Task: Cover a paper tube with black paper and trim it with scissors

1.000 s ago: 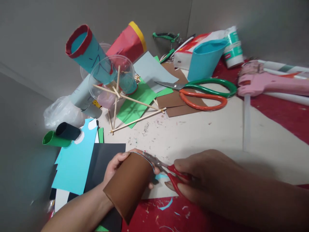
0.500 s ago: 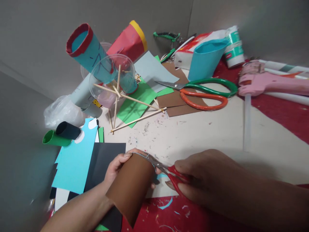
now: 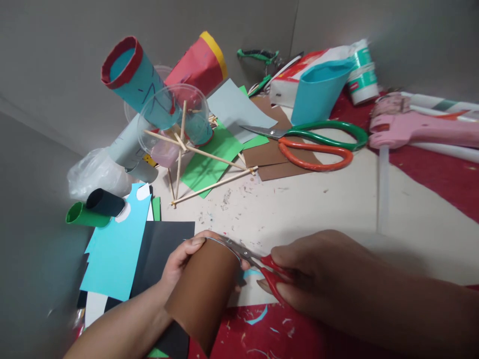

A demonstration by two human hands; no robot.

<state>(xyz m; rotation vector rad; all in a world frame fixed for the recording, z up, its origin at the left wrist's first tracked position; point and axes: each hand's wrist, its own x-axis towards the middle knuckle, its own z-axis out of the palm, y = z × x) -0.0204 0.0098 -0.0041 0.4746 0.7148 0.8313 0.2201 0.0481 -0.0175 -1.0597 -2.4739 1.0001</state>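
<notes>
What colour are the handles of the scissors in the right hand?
Red handles; the head view shows them best.

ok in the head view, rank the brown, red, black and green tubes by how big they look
1. Brown tube, though it looks nearest the camera, which may enlarge it
2. Red tube
3. Black tube and green tube: too alike to rank; the black partly hides the green

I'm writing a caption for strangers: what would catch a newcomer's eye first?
Probably the brown tube, bottom centre, in the left hand; the right hand holds red scissors at its rim. Next, the green-and-orange shears beyond and the pink glue gun far right.
</notes>
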